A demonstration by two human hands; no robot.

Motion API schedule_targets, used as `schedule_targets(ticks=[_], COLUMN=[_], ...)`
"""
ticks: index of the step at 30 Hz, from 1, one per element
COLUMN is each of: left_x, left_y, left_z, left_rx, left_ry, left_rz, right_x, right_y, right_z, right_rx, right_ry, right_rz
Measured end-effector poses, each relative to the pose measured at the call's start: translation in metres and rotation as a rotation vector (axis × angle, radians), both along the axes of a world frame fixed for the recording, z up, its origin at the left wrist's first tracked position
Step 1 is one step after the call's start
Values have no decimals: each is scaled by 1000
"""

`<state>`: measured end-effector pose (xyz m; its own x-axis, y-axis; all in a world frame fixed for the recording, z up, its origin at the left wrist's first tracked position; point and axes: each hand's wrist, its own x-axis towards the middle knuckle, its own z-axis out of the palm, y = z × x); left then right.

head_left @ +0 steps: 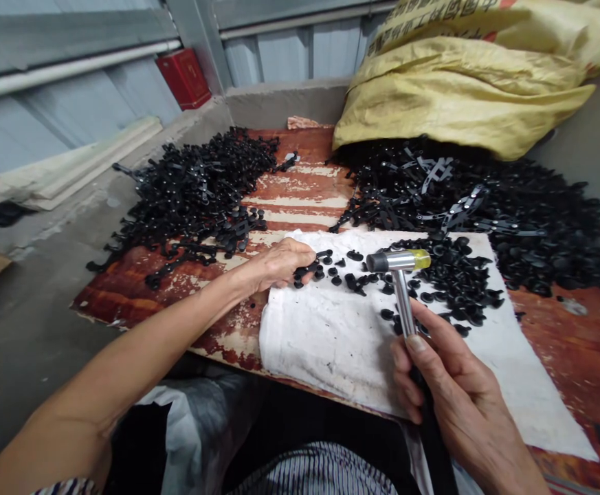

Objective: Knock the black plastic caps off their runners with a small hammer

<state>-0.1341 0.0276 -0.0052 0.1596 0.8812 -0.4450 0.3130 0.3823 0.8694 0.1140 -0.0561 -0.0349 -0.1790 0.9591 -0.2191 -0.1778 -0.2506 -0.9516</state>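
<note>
My left hand (276, 265) rests on a folded white cloth (341, 344), its fingers closed on a small black plastic piece (307, 270). My right hand (459, 385) grips the dark handle of a small hammer (398, 261), which has a steel head with one black face and one yellow face. The hammer's head is over a heap of black moulded plastic pieces (449, 289) on the cloth. Several loose pieces lie between my hands.
The cloth lies on a worn red-painted wooden board (300, 182). Black plastic runners are heaped on the left (191, 192), with a larger pile on the right (506, 213). A yellow woven sack (464, 89) leans behind, beside concrete ledges and a red box (183, 78).
</note>
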Motion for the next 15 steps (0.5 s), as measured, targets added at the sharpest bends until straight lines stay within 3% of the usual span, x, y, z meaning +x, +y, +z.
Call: schedule_targets(ticks=[11,15], left_x=[-5,-5], left_y=[0,0], left_z=[-8,-8], left_rx=[69,90], left_ry=[78,139], left_rz=[-47,-22], right_x=[0,3], right_y=[0,1], right_z=[0,-1], right_rx=[15,77], right_ry=[-27,-148], right_rz=[13,51])
